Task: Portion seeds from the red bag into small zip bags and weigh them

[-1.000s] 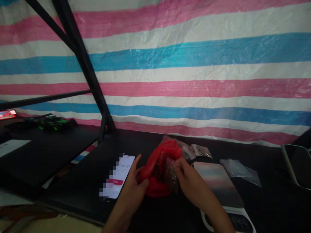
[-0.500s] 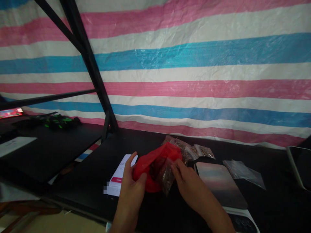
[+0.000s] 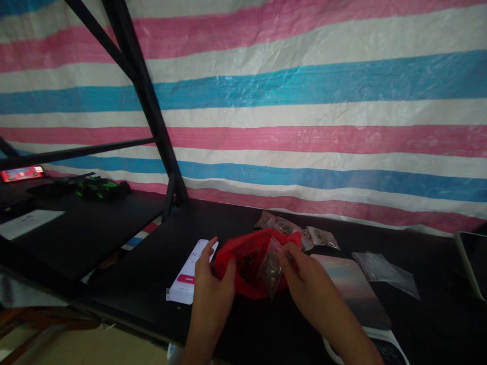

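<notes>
A red plastic bag (image 3: 243, 241) lies with its mouth spread open, and small dark bits show inside. My left hand (image 3: 215, 284) grips its left side, thumb at the rim and fingers around the outside. Between the thumb and fingers of my right hand (image 3: 310, 276) is the upper part of a small clear zip bag (image 3: 272, 268). That bag hangs over the red bag's mouth with some small brownish pieces in it; what they are I cannot make out. Just right of my right hand stands a kitchen scale (image 3: 353, 289) with a metal plate, partly covered by my forearm.
Several filled zip bags (image 3: 322, 237) lie behind the red bag. Flat clear bags (image 3: 388, 274) rest right of the scale. A phone (image 3: 186, 276) with a timer lies at left; a dark tablet-like device (image 3: 474, 263) is far right. Beyond the black post (image 3: 148, 106) sits a green-black toy car (image 3: 101, 187).
The red bag's mouth has spread wider toward the right. My right hand has shifted slightly right with the small zip bag, which now hangs more upright. The view has shifted slightly.
</notes>
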A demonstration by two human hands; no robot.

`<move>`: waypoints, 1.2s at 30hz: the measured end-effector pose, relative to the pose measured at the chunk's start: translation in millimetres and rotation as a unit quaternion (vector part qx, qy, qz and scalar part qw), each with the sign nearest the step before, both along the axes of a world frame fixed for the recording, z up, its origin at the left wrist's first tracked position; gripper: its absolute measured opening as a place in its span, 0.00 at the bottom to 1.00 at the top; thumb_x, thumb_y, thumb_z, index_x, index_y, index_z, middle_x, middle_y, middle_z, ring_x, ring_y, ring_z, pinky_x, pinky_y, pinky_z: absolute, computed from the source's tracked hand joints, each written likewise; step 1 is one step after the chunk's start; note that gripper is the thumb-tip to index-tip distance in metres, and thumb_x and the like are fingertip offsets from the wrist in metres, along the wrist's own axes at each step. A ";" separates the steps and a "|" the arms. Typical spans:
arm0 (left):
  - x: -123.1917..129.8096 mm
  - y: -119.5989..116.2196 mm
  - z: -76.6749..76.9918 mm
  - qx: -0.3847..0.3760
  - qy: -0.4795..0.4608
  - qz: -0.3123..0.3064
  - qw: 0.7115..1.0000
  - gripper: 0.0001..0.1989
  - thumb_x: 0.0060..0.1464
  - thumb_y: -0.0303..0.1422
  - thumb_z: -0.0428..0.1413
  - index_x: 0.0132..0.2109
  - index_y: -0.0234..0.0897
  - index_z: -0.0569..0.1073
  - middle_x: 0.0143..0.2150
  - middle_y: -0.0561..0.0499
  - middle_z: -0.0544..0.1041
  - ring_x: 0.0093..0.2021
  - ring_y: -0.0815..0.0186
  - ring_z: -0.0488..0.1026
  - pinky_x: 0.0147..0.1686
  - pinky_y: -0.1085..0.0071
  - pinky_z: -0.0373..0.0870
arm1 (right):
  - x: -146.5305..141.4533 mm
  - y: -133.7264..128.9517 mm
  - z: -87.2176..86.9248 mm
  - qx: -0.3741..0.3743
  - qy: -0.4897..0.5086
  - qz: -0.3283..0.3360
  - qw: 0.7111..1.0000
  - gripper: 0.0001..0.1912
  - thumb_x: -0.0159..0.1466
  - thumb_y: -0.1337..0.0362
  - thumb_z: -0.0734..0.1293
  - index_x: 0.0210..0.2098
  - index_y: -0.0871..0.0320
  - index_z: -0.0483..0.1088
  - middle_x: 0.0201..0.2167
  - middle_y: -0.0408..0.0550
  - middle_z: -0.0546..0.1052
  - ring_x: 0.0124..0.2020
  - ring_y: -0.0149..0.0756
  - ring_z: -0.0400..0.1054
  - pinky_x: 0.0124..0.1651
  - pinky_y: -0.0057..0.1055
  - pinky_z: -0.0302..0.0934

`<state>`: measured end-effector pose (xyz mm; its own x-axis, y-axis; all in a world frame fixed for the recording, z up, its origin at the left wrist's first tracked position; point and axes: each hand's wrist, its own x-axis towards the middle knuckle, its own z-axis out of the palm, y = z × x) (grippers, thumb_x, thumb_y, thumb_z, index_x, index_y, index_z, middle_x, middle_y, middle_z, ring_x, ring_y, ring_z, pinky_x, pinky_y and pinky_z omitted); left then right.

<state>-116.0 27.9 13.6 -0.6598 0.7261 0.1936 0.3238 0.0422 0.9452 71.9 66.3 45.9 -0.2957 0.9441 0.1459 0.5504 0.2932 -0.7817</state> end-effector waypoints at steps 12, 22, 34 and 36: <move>80.1 -15.8 18.0 0.006 -0.246 -0.375 0.894 0.16 0.66 0.45 0.57 0.51 0.41 0.82 0.52 0.43 0.85 0.52 0.52 0.81 0.55 0.57 0.76 | 56.0 -11.9 40.3 0.019 0.133 -0.004 0.991 0.10 0.63 0.53 0.73 0.31 0.51 0.81 0.26 0.42 0.78 0.28 0.36 0.69 0.31 0.29 0.62; 103.2 -10.9 15.0 0.039 -0.167 -0.321 0.932 0.11 0.61 0.43 0.63 0.41 0.41 0.83 0.38 0.50 0.82 0.40 0.60 0.78 0.41 0.68 0.74 | 78.5 -7.5 39.2 -0.027 0.175 -0.063 0.982 0.16 0.62 0.47 0.72 0.31 0.54 0.79 0.27 0.44 0.79 0.31 0.38 0.71 0.36 0.32 0.65; 113.4 -11.9 -12.2 0.089 0.005 -0.201 0.976 0.13 0.70 0.39 0.54 0.50 0.44 0.82 0.48 0.46 0.82 0.48 0.57 0.80 0.43 0.67 0.78 | 127.3 12.8 7.0 -0.053 0.134 -0.150 0.978 0.20 0.59 0.43 0.72 0.27 0.54 0.77 0.25 0.46 0.79 0.29 0.40 0.71 0.35 0.35 0.65; 119.1 -18.9 -21.1 0.126 0.046 -0.209 0.969 0.13 0.70 0.34 0.52 0.47 0.45 0.83 0.43 0.47 0.82 0.44 0.59 0.81 0.41 0.68 0.78 | 139.5 21.5 -9.3 -0.026 0.087 -0.190 0.978 0.18 0.56 0.45 0.72 0.26 0.54 0.78 0.27 0.49 0.82 0.31 0.45 0.74 0.39 0.39 0.66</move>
<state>3.1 9.0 -7.5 -0.2894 0.8487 0.4428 0.3457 -0.3387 0.8751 211.4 87.8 36.5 0.1037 0.9884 0.1111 0.4696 0.0498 -0.8815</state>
